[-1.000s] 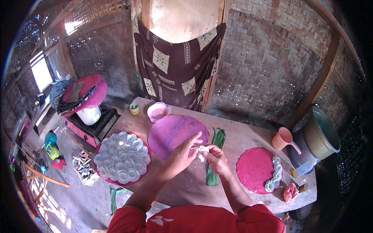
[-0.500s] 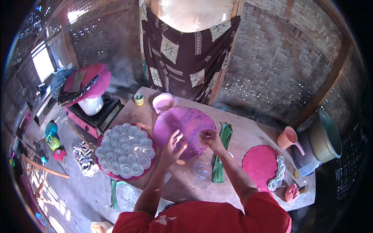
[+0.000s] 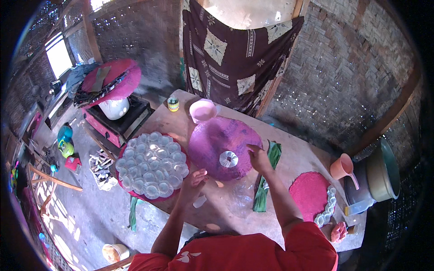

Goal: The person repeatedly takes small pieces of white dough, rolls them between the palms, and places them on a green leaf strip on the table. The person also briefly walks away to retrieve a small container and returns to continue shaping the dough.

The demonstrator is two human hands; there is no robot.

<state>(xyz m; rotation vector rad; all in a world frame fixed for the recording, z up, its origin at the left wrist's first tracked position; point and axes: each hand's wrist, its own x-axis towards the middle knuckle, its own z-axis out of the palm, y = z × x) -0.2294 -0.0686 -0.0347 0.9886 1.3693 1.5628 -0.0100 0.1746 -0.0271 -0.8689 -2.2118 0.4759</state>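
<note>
On a round purple mat point(image 3: 205, 140) lies a small whitish, see-through, pleated round piece point(image 3: 228, 159) with a dark hollow middle. Close to the mat's right edge is my right hand point(image 3: 258, 159), its fingers loosely bent and apart, with nothing visible in them. My left hand point(image 3: 195, 179) hovers just below the mat's lower left, fingers stretched out and holding nothing. Beside it, a round red tray point(image 3: 156, 197) is covered with many small clear cups point(image 3: 151, 165). A small white flat piece point(image 3: 199, 202) lies by my left wrist.
A green leaf strip point(image 3: 261, 196) lies right of the mat. Farther right are a pink-red round mat point(image 3: 308, 194) edged with clear cups point(image 3: 331, 201), an orange dipper point(image 3: 341, 167) and a large basin point(image 3: 379, 174). Behind stand a pink bowl point(image 3: 203, 111) and a small jar point(image 3: 173, 104).
My right hand has let go of the see-through piece, which now rests on the purple mat, and has drawn off to the right. My left hand has moved down, away from the mat. The view has shifted.
</note>
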